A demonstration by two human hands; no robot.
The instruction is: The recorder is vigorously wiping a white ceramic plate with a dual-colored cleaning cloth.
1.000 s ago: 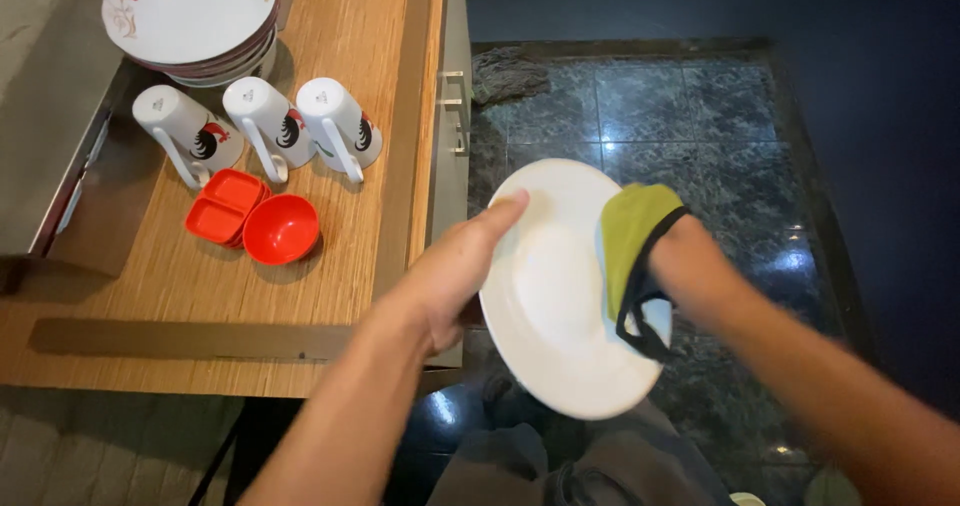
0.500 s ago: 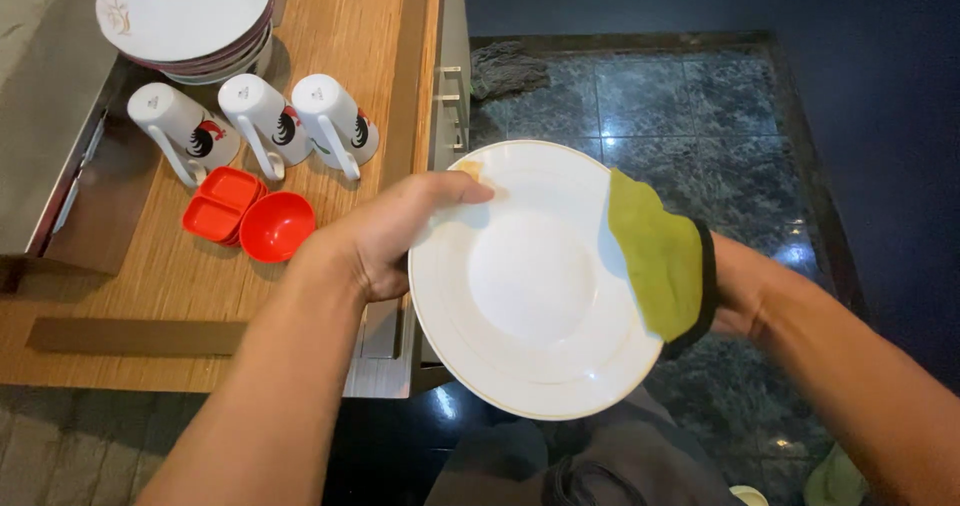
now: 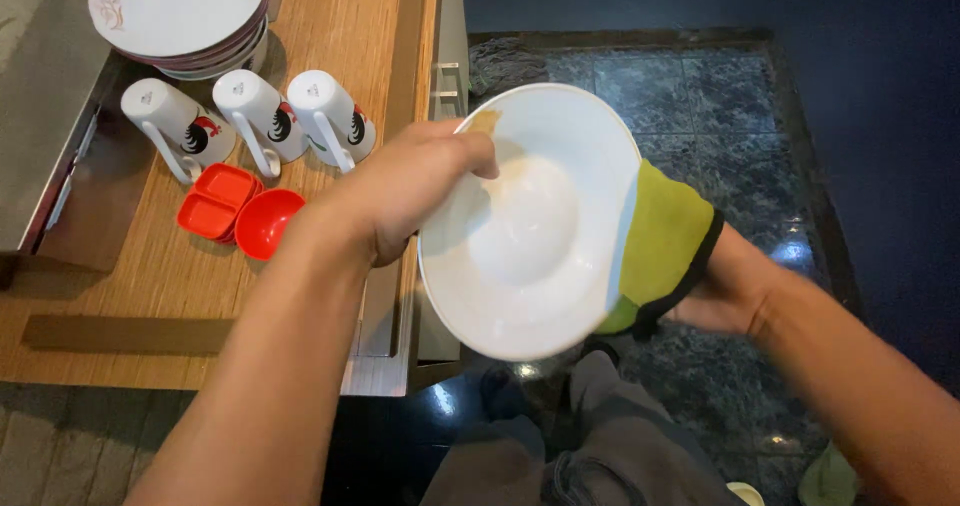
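Left hand (image 3: 400,201) has a closed grip on the white plate's (image 3: 530,236) rim, just right of the counter (image 3: 330,26). Right hand (image 3: 725,291), grip closed, presses a green cloth (image 3: 665,246) against the plate.

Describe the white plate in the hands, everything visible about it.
The white plate is a round, deep dish with a wide rim, glossy like ceramic, with a faint brownish smear near its upper edge. It is held tilted over the dark floor beside the wooden counter. The left hand grips its upper left rim; a green cloth in the right hand covers its right edge.
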